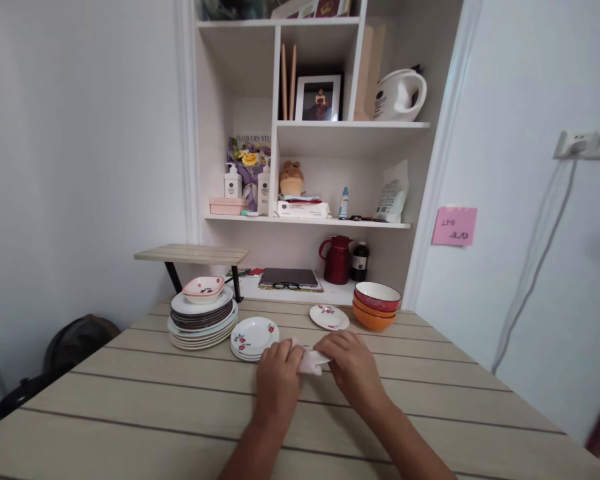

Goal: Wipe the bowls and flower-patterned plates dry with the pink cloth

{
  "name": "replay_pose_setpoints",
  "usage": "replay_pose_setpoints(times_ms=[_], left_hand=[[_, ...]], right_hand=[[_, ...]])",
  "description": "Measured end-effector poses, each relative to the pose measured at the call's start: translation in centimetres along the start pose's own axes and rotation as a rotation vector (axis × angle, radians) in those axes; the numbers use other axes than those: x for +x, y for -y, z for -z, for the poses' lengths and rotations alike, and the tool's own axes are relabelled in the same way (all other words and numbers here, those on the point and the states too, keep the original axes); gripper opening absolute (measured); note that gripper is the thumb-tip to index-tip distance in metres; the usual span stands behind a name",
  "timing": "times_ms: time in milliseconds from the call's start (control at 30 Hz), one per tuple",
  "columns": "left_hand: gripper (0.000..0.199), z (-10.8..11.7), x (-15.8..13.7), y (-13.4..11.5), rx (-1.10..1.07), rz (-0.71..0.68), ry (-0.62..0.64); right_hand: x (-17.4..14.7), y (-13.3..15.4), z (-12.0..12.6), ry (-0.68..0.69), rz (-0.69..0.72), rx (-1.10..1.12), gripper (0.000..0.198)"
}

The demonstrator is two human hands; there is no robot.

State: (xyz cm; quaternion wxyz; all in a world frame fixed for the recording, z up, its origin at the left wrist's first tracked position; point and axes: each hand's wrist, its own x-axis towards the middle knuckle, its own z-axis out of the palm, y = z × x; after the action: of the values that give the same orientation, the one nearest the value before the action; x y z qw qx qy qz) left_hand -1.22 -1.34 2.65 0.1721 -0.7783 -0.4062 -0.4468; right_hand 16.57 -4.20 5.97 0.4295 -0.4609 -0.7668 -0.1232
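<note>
My left hand (279, 373) is closed around a pale pinkish cloth (310, 364), which sticks out past the fingertips. My right hand (353, 367) is closed on a smooth white piece (322, 357) that meets the cloth between both hands; the fingers hide much of it, and I cannot tell its kind. Just beyond my left hand lies a short stack of white plates with red flowers (255, 335). A single flowered plate (329, 317) rests flat beyond my right hand.
At the left rear stands a tall stack of plates (203, 327) topped by pink-rimmed dishes (203, 287), beside a small raised stand (193, 254). Nested red and orange bowls (377, 308) occupy the right rear. Behind the slatted table (180, 407) are a red jug (337, 260) and shelves (310, 223).
</note>
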Motion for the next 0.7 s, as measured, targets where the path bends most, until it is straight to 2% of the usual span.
replay_pose_setpoints(times_ms=[100, 200, 300, 400, 500, 600, 700], left_hand=[[0.045, 0.1, 0.0, -0.3, -0.068, 0.008, -0.059], [0.045, -0.1, 0.1, -0.2, -0.287, 0.081, -0.073], [0.04, -0.3, 0.5, 0.1, -0.519, 0.17, -0.065], [0.028, -0.2, 0.8, 0.4, -0.673, 0.275, -0.097], [0.013, -0.1, 1.1, 0.5, -0.803, 0.424, -0.102], [0.026, -0.3, 1.1, 0.4, -0.936, 0.584, -0.088], [0.034, -0.5, 0.9, 0.0, -1.006, 0.649, -0.06]], right_hand=[[0.1, 0.2, 0.1, -0.016, -0.063, 0.08, 0.026], [0.2, -0.1, 0.3, -0.024, -0.167, 0.353, 0.015], [0.2, -0.3, 0.2, -0.005, -0.363, 0.629, 0.007], [0.1, 0.4, -0.4, -0.04, -0.568, 0.888, 0.013], [0.0, 1.3, -1.0, -0.081, -0.702, 1.146, 0.022], [0.1, 1.9, -1.3, -0.111, -0.78, 1.368, 0.034], [0.3, 2.2, -1.2, -0.184, -0.811, 1.516, 0.037]])
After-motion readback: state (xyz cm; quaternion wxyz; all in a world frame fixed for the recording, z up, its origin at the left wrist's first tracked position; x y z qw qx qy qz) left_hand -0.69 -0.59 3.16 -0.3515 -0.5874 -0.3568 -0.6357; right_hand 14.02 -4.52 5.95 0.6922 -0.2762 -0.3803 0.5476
